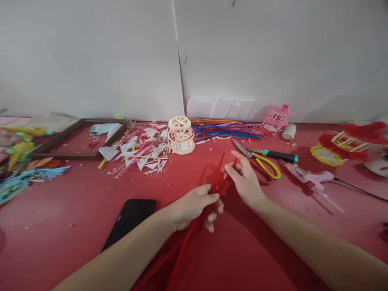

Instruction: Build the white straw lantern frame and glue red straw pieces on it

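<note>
Closed round a loose bundle of red pipe cleaners (185, 241) is my left hand (195, 204), near the middle of the view. The bundle's lower ends trail down toward the bottom edge, and a few tips stick up past the thumb. Just up and to the right, my right hand (247, 182) pinches the upper end of a red pipe cleaner between thumb and fingertips. Scissors (266, 165) with yellow handles lie beyond the right hand. A black phone (130, 220) rests left of the left forearm.
A cream ring-tiered model (181, 135) stands behind my hands, beside a heap of scraps (142, 147). Blue and orange pipe cleaners (224, 130) lie along the wall. At right are a cutting tool (280, 156), a glue gun (312, 178) and a red-and-yellow model (348, 147).
</note>
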`<action>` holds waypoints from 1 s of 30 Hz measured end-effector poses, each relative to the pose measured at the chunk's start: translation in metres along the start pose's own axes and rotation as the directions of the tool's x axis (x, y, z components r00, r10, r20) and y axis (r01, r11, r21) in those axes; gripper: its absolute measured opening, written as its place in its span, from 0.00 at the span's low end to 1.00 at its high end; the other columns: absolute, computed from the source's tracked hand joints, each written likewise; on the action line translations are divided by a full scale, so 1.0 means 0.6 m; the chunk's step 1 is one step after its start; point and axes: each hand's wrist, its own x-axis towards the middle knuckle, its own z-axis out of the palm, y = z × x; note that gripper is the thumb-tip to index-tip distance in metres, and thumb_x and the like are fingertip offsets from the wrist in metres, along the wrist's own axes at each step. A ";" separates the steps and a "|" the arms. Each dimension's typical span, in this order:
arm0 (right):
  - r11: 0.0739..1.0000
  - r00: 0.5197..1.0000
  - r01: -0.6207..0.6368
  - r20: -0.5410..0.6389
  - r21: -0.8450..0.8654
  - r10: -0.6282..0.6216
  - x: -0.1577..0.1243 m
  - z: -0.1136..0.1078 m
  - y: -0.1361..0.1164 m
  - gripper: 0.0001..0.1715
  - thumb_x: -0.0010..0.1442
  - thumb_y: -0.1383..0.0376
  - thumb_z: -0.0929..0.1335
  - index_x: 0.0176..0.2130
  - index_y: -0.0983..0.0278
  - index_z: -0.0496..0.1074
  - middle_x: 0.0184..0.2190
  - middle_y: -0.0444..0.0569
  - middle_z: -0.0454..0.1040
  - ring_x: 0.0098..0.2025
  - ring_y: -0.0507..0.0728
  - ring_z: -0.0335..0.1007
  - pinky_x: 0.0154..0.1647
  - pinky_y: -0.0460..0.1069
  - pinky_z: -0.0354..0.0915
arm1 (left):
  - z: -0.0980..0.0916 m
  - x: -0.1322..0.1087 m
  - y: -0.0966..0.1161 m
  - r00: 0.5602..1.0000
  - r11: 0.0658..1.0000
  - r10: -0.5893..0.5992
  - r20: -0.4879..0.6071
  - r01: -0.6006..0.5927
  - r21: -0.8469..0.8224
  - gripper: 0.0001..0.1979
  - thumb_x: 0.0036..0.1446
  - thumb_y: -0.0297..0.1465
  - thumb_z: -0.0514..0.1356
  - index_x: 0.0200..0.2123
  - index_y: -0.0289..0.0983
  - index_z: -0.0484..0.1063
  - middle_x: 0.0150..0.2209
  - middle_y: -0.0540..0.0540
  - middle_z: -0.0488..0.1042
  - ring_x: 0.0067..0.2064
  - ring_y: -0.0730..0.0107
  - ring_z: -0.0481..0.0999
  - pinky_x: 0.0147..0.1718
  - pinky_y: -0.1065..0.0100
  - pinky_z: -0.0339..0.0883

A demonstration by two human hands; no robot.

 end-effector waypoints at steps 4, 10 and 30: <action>0.995 0.999 -0.039 0.033 0.093 0.036 0.001 -0.007 -0.003 0.29 0.59 0.50 0.71 0.55 0.58 0.63 0.36 0.45 0.78 0.39 0.56 0.75 0.46 0.54 0.69 | 0.004 0.002 0.007 0.992 0.999 0.045 -0.118 -0.046 -0.006 0.11 0.63 0.38 0.59 0.39 0.36 0.64 0.35 0.47 0.72 0.24 0.80 0.66 0.21 0.72 0.73; 0.980 0.996 -0.079 0.056 0.184 0.070 -0.002 -0.008 0.000 0.23 0.60 0.52 0.71 0.52 0.56 0.70 0.38 0.45 0.78 0.39 0.55 0.73 0.43 0.52 0.67 | -0.002 -0.003 0.005 0.991 0.998 0.056 -0.120 -0.055 0.007 0.11 0.63 0.37 0.60 0.37 0.36 0.64 0.34 0.49 0.71 0.22 0.84 0.60 0.18 0.78 0.62; 0.889 0.986 -0.160 0.034 0.429 0.162 0.015 -0.013 -0.004 0.21 0.50 0.54 0.76 0.39 0.58 0.68 0.27 0.40 0.77 0.28 0.50 0.71 0.34 0.48 0.68 | 0.003 -0.004 0.023 0.928 0.990 -0.025 -0.371 -0.029 -0.140 0.10 0.68 0.29 0.53 0.44 0.33 0.73 0.38 0.40 0.80 0.32 0.71 0.78 0.22 0.74 0.73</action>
